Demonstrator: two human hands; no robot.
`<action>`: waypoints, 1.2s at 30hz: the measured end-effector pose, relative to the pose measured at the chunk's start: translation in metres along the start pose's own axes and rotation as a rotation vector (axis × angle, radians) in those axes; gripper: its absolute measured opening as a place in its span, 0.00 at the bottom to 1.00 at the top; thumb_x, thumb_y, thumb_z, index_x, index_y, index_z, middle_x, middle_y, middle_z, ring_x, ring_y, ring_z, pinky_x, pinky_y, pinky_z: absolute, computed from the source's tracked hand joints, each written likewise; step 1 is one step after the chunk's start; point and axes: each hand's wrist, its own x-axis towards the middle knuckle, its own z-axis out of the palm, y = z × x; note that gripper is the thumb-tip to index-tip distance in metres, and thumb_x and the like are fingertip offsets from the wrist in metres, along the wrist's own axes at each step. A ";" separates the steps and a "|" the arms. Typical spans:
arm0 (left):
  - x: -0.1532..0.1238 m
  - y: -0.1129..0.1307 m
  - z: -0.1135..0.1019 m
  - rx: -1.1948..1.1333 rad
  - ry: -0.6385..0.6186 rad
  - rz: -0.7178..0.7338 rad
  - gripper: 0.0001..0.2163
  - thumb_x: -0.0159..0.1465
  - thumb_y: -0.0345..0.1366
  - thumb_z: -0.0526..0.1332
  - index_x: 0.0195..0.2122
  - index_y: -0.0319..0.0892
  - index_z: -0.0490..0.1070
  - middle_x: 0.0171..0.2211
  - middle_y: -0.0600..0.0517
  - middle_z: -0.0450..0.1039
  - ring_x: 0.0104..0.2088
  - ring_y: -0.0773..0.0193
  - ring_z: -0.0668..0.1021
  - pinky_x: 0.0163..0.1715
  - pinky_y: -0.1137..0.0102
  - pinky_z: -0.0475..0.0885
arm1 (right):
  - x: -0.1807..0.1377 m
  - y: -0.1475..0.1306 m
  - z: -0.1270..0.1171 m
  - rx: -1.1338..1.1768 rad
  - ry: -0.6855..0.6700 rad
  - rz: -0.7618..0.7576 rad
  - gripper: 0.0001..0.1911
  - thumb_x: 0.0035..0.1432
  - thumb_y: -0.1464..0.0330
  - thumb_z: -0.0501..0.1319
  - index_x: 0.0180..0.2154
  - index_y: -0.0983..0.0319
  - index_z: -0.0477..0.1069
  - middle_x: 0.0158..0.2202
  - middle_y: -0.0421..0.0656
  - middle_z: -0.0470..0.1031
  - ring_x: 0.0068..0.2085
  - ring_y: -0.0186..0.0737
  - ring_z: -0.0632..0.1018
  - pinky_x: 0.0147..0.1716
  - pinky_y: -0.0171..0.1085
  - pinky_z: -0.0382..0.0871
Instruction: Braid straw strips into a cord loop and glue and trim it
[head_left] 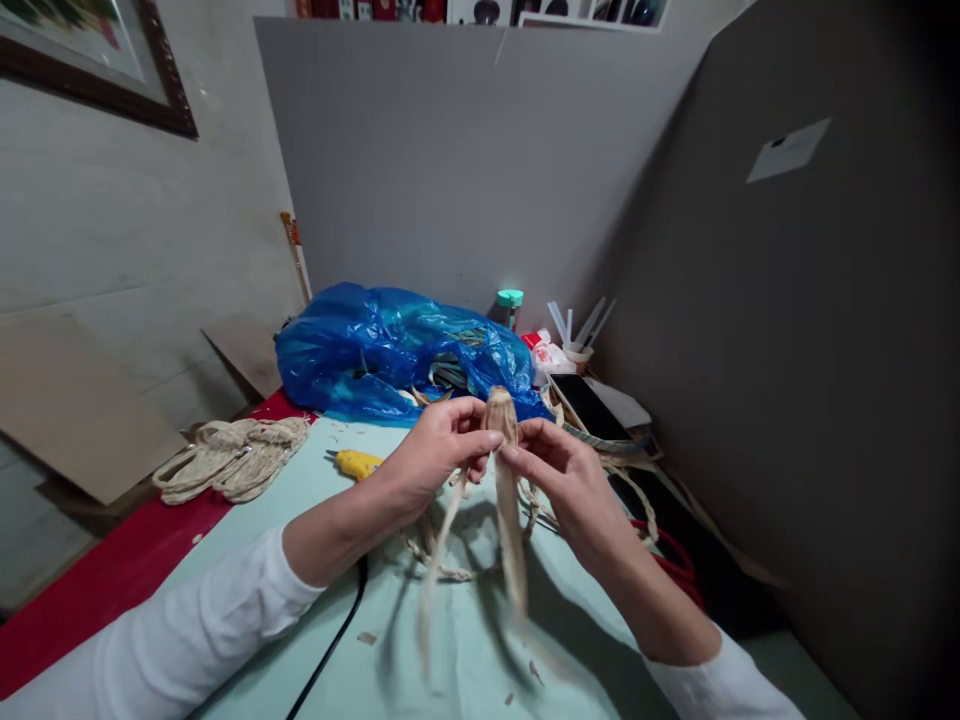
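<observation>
white sleeves (187, 640) fill the lower edge, both forearms angled inward to meet above the mat. left hand (439, 445): thumb and forefinger pressed together on the straw bundle (501, 412), just under its rounded top. right hand (562, 480): fingertips pinching the same bundle from the opposite side at about the same height, other fingers curled. bundle is upright, clear of the surface, between the two hands. judged reason: held this way the loose strands (512, 545) hang straight down without tangling. their lower ends are blurred, so the count is not readable. beneath them, pale green mat (480, 670) with small straw scraps and a short braided piece lying flat. black cable (337, 630) passes under the left forearm toward a yellow glue gun (358, 463), lying near the left hand but apart from it. further left, braided coils (236, 455) lie across the mat edge and red cloth (112, 580). behind the hands, blue plastic bag (375, 350), open, more straw at its mouth. right of it: teal-capped bottle (510, 300), cup of white sticks (577, 350), phone (589, 405) face up. grey boards (450, 150) wall in the back and right.
</observation>
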 end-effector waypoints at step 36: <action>0.005 0.002 -0.013 0.125 -0.148 -0.127 0.05 0.52 0.30 0.62 0.30 0.37 0.70 0.22 0.58 0.64 0.19 0.75 0.63 0.20 0.75 0.56 | -0.001 0.017 0.004 0.234 -0.114 0.151 0.11 0.54 0.61 0.64 0.34 0.63 0.73 0.31 0.43 0.72 0.34 0.40 0.73 0.39 0.40 0.66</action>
